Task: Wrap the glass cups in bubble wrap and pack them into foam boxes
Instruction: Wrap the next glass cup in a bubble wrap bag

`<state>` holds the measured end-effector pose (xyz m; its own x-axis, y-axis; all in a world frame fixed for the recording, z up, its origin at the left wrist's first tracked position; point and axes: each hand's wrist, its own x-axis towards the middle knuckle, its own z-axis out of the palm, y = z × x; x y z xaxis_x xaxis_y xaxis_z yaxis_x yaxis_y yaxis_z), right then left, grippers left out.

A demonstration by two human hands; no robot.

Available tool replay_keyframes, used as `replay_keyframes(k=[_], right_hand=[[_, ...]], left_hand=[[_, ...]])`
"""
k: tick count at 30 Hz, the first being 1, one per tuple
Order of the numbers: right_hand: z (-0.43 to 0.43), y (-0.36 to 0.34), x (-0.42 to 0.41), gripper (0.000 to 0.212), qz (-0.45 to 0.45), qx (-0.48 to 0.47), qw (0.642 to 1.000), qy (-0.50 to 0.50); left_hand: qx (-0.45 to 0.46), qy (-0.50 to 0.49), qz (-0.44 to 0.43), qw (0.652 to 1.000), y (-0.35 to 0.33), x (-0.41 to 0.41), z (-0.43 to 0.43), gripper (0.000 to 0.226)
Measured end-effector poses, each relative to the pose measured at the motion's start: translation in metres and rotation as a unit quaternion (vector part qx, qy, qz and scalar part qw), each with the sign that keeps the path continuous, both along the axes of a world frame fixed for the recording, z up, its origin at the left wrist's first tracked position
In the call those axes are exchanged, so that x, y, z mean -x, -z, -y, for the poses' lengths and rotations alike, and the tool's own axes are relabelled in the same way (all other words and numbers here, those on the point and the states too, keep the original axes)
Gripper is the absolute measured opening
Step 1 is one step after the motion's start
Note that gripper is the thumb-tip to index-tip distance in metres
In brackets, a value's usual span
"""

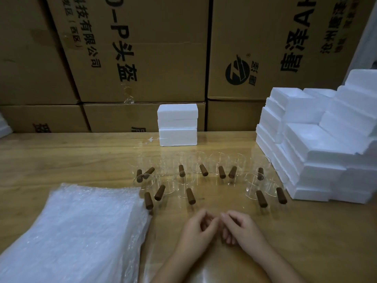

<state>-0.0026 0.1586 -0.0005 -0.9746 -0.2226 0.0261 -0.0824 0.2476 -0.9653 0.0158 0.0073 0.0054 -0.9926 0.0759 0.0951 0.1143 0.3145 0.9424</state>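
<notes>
Several clear glass cups point(184, 186) with brown wooden handles stand in two loose rows across the middle of the wooden table. A thick stack of bubble wrap sheets point(77, 231) lies at the front left. Two closed white foam boxes point(177, 124) are stacked behind the cups, and a large pile of foam boxes point(318, 144) fills the right side. My left hand point(196, 229) and my right hand point(238, 227) rest side by side on the table in front of the cups, fingers loosely curled, fingertips nearly touching, holding nothing.
Large printed cardboard cartons point(142, 48) form a wall along the far edge of the table point(61, 160). Bare wood shows at the left beyond the bubble wrap and at the front right below the foam pile.
</notes>
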Motion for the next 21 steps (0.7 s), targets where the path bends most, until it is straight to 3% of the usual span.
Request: replay_keyframes(k=[12,18,21], right_hand=[[0.01,-0.002,-0.007,0.027,-0.037,-0.053,0.998,0.028],[0.043,-0.019,-0.013,0.015,-0.179,-0.112,0.974,0.077],[0.062,-0.027,0.003,0.011,-0.131,-0.148,0.974,0.11]], left_hand=[[-0.073,-0.049,-0.005,0.996,0.003,-0.004,0.009,0.011],[-0.151,-0.101,0.0,0.983,0.011,0.002,0.016,0.009],[-0.183,-0.145,-0.015,0.972,0.012,0.002,0.017,0.012]])
